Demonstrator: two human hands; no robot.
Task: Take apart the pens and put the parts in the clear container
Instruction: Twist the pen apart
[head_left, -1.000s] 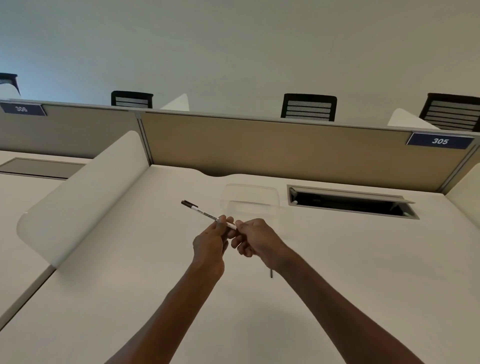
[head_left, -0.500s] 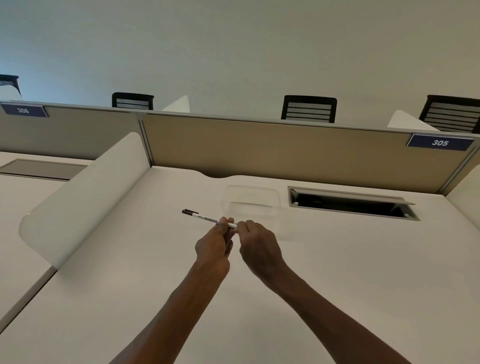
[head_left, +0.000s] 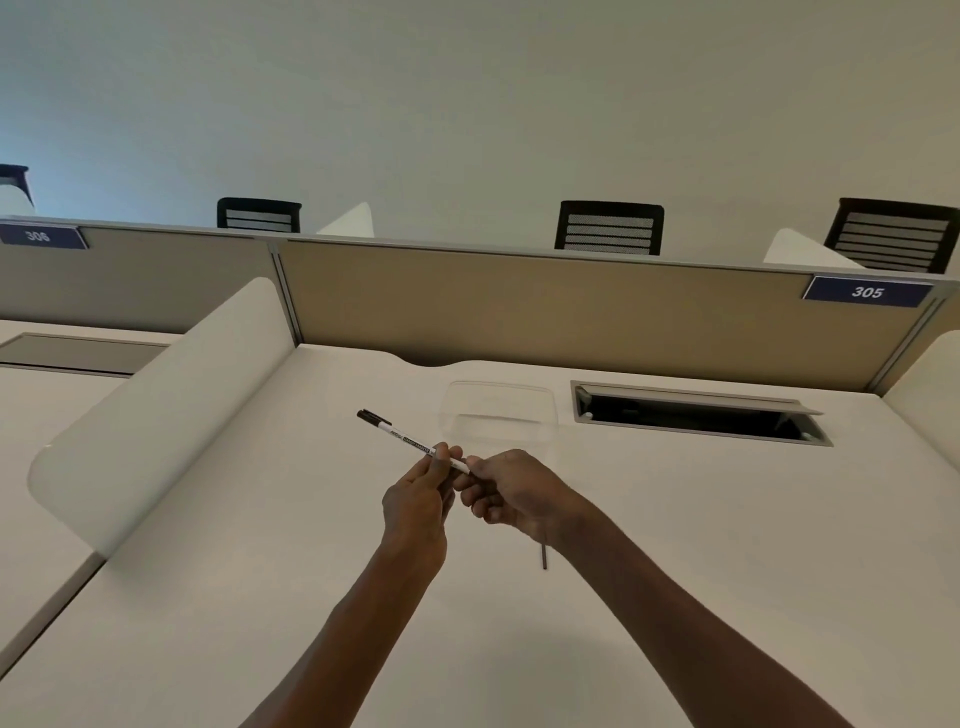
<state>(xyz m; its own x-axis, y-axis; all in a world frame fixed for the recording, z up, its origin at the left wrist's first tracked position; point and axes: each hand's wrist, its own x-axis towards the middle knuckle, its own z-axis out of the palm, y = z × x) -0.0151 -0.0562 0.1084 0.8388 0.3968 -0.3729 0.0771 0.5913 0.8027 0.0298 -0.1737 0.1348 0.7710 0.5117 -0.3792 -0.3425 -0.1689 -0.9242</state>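
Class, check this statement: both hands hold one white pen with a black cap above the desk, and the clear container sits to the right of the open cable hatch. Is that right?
Not quite. In the head view the clear container sits to the left of the open cable hatch, not the right. The rest holds: the left hand and right hand hold one white pen with a black cap above the desk.

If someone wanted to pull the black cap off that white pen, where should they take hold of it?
Probably pinch the black cap at the white pen's free far-left end, coming from the left: it juts clear of the left hand and right hand holding the other end.
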